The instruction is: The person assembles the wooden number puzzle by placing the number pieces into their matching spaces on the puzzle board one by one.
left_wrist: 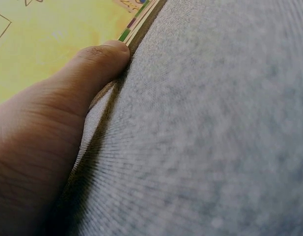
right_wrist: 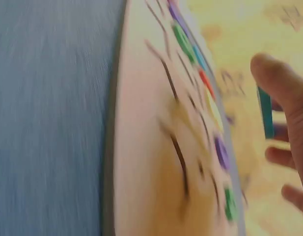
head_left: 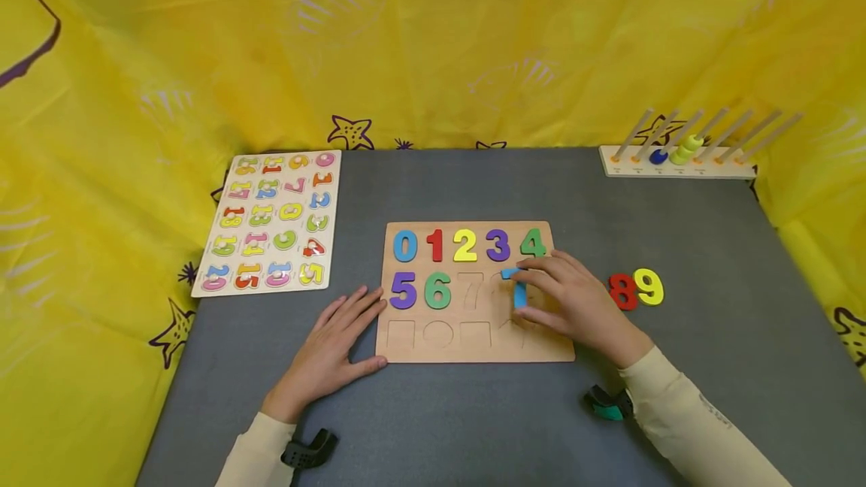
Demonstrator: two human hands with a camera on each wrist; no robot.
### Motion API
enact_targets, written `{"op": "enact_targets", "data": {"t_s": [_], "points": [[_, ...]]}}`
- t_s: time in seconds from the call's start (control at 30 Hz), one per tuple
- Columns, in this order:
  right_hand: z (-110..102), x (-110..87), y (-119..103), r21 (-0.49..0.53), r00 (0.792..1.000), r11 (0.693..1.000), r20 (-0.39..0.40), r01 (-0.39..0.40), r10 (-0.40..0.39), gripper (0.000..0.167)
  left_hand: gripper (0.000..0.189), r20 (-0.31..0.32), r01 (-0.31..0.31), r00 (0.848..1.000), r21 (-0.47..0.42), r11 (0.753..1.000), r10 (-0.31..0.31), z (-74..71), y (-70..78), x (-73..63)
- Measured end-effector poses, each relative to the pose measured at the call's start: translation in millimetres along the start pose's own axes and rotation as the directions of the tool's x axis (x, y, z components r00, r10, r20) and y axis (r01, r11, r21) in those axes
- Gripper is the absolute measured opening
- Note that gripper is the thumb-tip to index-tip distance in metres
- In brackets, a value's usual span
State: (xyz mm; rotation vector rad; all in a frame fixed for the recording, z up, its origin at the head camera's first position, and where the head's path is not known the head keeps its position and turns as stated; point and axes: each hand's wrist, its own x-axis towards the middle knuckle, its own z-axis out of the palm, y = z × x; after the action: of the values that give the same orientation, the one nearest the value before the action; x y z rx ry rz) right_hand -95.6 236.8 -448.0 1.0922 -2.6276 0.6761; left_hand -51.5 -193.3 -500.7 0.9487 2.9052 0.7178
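Left hand (head_left: 328,359) straight-fingered, right hand (head_left: 585,307) pinching the blue 7 (head_left: 519,295)!

From afar I see one number board (head_left: 301,231), upper left; left hand touching one wooden board (head_left: 433,352), mid-frame, seven numerals (head_left: 437,291) seated. Over its right half, one blue 7: placing step, I judge; next calls for shifting left, lowering into the 7 outline (head_left: 470,291). Two loose, right of centre: red 8 (head_left: 622,290), yellow 9 (head_left: 658,288). Upper right, one peg stand (head_left: 717,170).

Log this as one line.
right hand: holds blue 7 above board; left hand: touches board; red 8, yellow 9: on table
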Motion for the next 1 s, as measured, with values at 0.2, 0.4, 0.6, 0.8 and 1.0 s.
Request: {"op": "enact_targets", "data": {"t_s": [0.2, 0.4, 0.6, 0.8, 1.0], "points": [[30.6, 25.7, -20.6, -0.014, 0.995, 1.0, 0.092, -0.025, 0.026, 0.048, 0.09, -0.001, 0.004, 1.0, -0.008, 1.0, -0.004, 2.1, 0.3, -0.5], [49.9, 36.5, -33.2, -0.1, 0.984, 0.987, 0.113, -0.124, 0.135, 0.048, 0.09, -0.007, 0.001, 1.0, -0.013, 1.0, -0.001, 3.2, 1.2, -0.3], [57.2, 40.4, -39.4, -0.121, 0.965, 0.971, 0.137, -0.209, 0.224, 0.05, 0.089, 0.021, 0.023, 1.0, -0.01, 1.0, -0.022, 2.3, 0.1, -0.7], [56.7, 43.3, -42.4, -0.14, 0.96, 0.966, 0.145, -0.218, 0.238, 0.049, 0.089, 0.021, 0.014, 1.0, -0.003, 1.0, -0.014, 1.6, -0.7, -0.6], [56.8, 46.4, -40.1, -0.155, 0.965, 0.97, 0.152, -0.189, 0.213, 0.048, 0.089, 0.002, 0.0, 1.0, -0.005, 1.0, 0.0, 0.8, -1.0, 0.0]]}}
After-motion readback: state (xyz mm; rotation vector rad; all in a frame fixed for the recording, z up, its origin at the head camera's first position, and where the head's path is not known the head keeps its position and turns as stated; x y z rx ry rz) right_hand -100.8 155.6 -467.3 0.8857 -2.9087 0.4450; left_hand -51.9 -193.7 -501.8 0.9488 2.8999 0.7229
